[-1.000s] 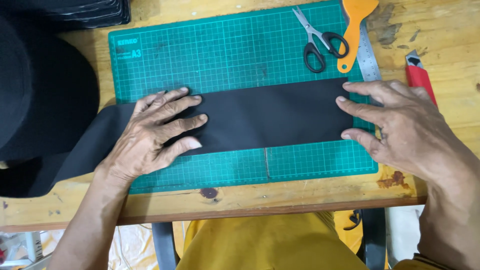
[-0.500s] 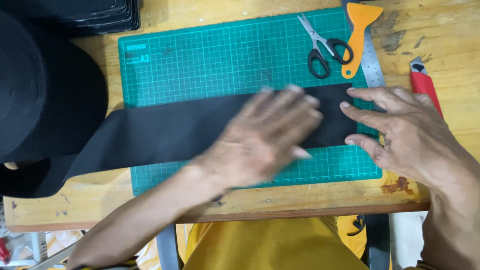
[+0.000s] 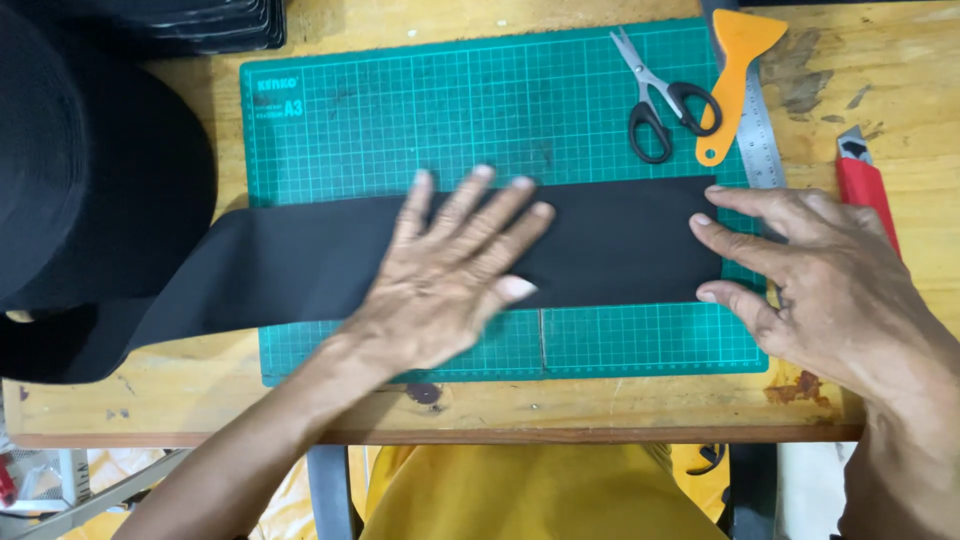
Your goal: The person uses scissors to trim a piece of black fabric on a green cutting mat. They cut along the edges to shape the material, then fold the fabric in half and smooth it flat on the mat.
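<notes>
Since half a second ago, the left hand [image 3: 450, 285] has slid back leftward along the strip [image 3: 300, 260]; both hands, right hand [image 3: 810, 280] too, press flat, fingers spread, on the mat [image 3: 400, 110].

Your left hand [image 3: 450, 285] lies flat on the black fabric strip [image 3: 300, 255] across the green cutting mat [image 3: 400, 110]. Your right hand [image 3: 810, 275] presses its fingertips on the strip's end, with scissors [image 3: 660, 95] lying beyond.
</notes>
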